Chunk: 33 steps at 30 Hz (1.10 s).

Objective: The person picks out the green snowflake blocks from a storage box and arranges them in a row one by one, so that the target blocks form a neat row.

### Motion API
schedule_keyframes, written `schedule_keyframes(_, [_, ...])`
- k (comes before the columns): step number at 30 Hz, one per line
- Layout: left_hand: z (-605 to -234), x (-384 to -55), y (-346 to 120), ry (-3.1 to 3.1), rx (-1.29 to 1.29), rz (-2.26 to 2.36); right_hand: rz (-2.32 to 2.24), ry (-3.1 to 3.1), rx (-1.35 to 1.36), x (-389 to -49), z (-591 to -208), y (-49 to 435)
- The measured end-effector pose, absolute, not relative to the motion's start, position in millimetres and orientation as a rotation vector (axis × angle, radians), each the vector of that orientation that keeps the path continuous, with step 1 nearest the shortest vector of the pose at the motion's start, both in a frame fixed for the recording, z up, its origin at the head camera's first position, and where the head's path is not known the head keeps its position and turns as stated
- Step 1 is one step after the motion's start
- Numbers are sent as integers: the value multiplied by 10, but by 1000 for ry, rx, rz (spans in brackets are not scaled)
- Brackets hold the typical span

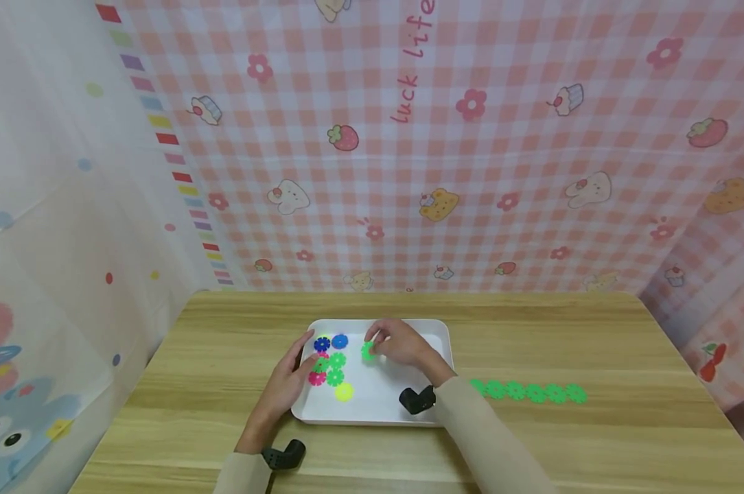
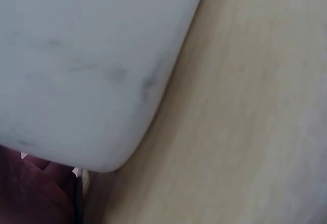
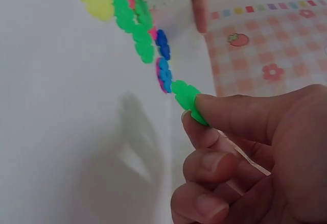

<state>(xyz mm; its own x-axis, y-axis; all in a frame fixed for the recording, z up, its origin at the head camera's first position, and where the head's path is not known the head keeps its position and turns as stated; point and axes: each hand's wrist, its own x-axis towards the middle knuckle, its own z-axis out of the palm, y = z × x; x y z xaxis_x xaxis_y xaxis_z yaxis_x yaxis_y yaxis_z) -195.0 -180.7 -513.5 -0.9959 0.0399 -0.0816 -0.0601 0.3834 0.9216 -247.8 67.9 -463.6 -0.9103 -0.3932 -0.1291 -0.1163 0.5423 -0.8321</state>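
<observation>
My right hand (image 1: 399, 343) pinches a green snowflake disc (image 3: 186, 99) between thumb and forefinger, above the white tray (image 1: 378, 412). The other right fingers curl beneath, as the right wrist view shows. At the tray's left side, my left hand (image 1: 285, 384) holds the rim, its thumb reaching inward near a pile of discs. That pile has green discs (image 1: 335, 377), pink discs (image 1: 316, 379), a dark blue disc (image 1: 322, 344) and a lighter blue disc (image 1: 340, 341). Just in front lies a yellow disc (image 1: 344, 392). In the left wrist view, the tray's outer wall hides most of the left hand.
Right of the tray, several green discs form a row (image 1: 535, 393) on the wooden table (image 1: 625, 439). Behind the table hangs a pink checked cloth (image 1: 397, 171). Each wrist wears a black camera (image 1: 416, 400).
</observation>
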Motion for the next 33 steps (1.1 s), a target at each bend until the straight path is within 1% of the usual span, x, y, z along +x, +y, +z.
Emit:
schedule_keyframes(7, [-5136, -1964, -1823, 2523, 46, 1746, -1353, 2480, -396, -2478, -4537, 883])
schedule_keyframes(13, [-5119, -1957, -1825, 2512, 36, 1745, -1366, 2493, -379, -2455, -4496, 1085])
schedule_keyframes(23, [-5082, -1937, -1811, 2506, 25, 1730, -1353, 2521, -360, -2304, -4355, 1399])
schedule_keyframes(33, [-5101, -1950, -1808, 2527, 25, 1728, -1411, 2517, -427, -2158, -4290, 1763])
